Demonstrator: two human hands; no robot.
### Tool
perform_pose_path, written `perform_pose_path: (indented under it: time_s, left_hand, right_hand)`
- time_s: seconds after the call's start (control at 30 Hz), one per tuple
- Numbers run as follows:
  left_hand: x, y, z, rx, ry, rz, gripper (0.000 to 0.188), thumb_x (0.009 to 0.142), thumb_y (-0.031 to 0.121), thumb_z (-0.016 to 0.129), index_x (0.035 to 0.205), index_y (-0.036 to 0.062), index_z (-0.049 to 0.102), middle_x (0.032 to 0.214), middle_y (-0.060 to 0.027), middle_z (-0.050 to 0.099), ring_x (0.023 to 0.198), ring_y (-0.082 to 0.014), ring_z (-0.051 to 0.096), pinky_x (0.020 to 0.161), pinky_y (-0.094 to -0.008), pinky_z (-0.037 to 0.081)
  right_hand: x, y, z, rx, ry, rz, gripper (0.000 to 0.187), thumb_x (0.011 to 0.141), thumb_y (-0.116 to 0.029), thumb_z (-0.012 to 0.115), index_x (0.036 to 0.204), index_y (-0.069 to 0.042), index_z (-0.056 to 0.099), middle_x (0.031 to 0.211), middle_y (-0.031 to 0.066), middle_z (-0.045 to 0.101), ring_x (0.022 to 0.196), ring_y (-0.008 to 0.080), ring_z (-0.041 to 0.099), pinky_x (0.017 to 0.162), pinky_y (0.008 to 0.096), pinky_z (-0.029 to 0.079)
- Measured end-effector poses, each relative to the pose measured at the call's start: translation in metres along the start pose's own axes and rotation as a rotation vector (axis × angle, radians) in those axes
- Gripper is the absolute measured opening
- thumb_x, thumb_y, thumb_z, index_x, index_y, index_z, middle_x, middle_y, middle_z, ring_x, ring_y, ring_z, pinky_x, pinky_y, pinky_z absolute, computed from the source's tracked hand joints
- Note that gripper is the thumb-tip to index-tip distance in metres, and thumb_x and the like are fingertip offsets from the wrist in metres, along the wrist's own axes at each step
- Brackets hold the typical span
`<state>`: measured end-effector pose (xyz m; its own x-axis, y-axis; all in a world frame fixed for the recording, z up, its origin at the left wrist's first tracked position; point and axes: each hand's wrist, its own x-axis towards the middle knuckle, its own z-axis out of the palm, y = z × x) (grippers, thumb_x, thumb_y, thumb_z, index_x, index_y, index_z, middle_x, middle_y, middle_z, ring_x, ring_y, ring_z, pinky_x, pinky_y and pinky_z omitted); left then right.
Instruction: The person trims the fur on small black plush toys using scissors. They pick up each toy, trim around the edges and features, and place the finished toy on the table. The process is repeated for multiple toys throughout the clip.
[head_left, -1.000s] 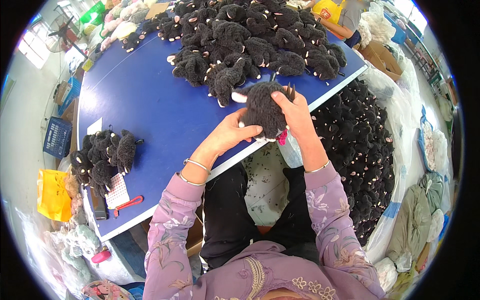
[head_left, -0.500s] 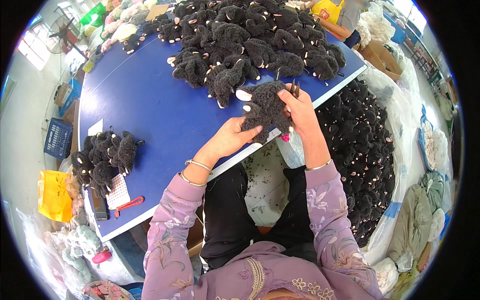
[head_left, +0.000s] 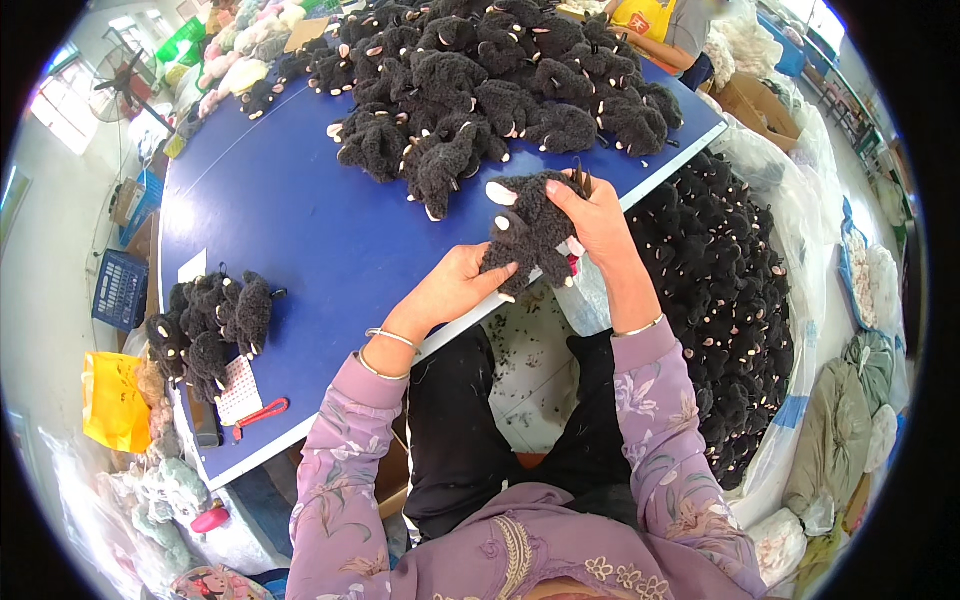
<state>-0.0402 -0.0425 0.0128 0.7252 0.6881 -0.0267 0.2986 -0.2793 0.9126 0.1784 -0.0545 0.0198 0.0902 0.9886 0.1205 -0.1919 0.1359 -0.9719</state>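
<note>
A small black fuzzy plush toy (head_left: 530,225) with pale ears and feet is held up between both hands, over the near edge of the blue table. My left hand (head_left: 455,287) pinches a lower limb between thumb and fingers. Closed on the toy's upper right side is my right hand (head_left: 597,222), its thumb pressed on the plush. A dark pointed tool (head_left: 580,175), perhaps snips, sticks up from behind that thumb; its handle is hidden. Below the right hand, something pink and white shows beside the toy.
A big heap of black plush toys (head_left: 480,90) covers the far table (head_left: 330,215). Several more toys (head_left: 205,320) sit at left, near a sheet of pink dots (head_left: 239,392) and a red strap (head_left: 262,413). A large plastic-lined pile (head_left: 715,300) stands at right. Another person (head_left: 665,25) works far right.
The toy has tilted slightly in my hands, and its pale foot on the right side now faces up. The dark tool's tips have lowered a little behind my right thumb.
</note>
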Motion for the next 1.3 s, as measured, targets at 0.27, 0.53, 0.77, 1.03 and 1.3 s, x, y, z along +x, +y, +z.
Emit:
perform_pose_path:
  time_s: [0.27,0.53,0.77,1.03,1.3]
  left_hand:
    - [0.001,0.0,-0.001,-0.107,-0.021,-0.059,0.025,0.092,0.023,0.058,0.085,-0.0008,0.062,0.073,-0.0012,0.061,0.067,-0.008,0.051,0.064,-0.0262,0.045]
    - [0.004,-0.004,-0.01,-0.258,-0.049,-0.219,0.034,0.091,0.032,0.06,0.1,-0.0016,0.061,0.079,-0.0052,0.064,0.068,-0.0086,0.057,0.061,-0.0241,0.047]
    - [0.011,-0.014,0.002,-0.512,0.306,-0.087,0.034,0.092,0.025,0.061,0.109,-0.0053,0.06,0.097,-0.005,0.065,0.088,-0.0083,0.058,0.077,-0.0257,0.049]
    - [0.015,-0.026,-0.003,-0.916,0.395,0.038,0.03,0.097,0.021,0.05,0.11,-0.0039,0.058,0.105,-0.0101,0.065,0.092,-0.0167,0.063,0.084,-0.0299,0.05]
    - [0.01,-0.017,-0.009,-0.787,0.315,-0.034,0.045,0.096,0.04,0.047,0.098,-0.0013,0.063,0.082,-0.004,0.063,0.069,-0.0108,0.058,0.064,-0.0244,0.048]
  right_hand:
    - [0.001,0.004,0.005,0.1,0.079,0.123,0.022,0.087,-0.02,0.067,0.091,0.001,0.066,0.084,0.0038,0.066,0.072,0.0088,0.06,0.066,0.0254,0.049]
    - [0.007,0.009,0.015,0.189,0.055,0.18,0.023,0.085,-0.02,0.07,0.095,0.0,0.064,0.086,0.0043,0.065,0.072,0.0104,0.061,0.065,0.0262,0.05]
    - [0.008,0.015,0.026,0.063,-0.018,0.144,0.023,0.083,-0.018,0.071,0.095,0.001,0.065,0.087,0.0041,0.065,0.077,0.0098,0.06,0.073,0.0258,0.048]
    - [0.007,0.015,0.032,0.071,0.076,-0.003,0.021,0.086,-0.016,0.067,0.099,0.0,0.063,0.088,0.0032,0.064,0.079,0.0095,0.059,0.074,0.0258,0.049]
    - [0.01,0.016,0.017,0.206,0.114,-0.024,0.022,0.088,-0.016,0.066,0.101,0.002,0.062,0.089,0.0044,0.065,0.076,0.0087,0.06,0.069,0.0234,0.05]
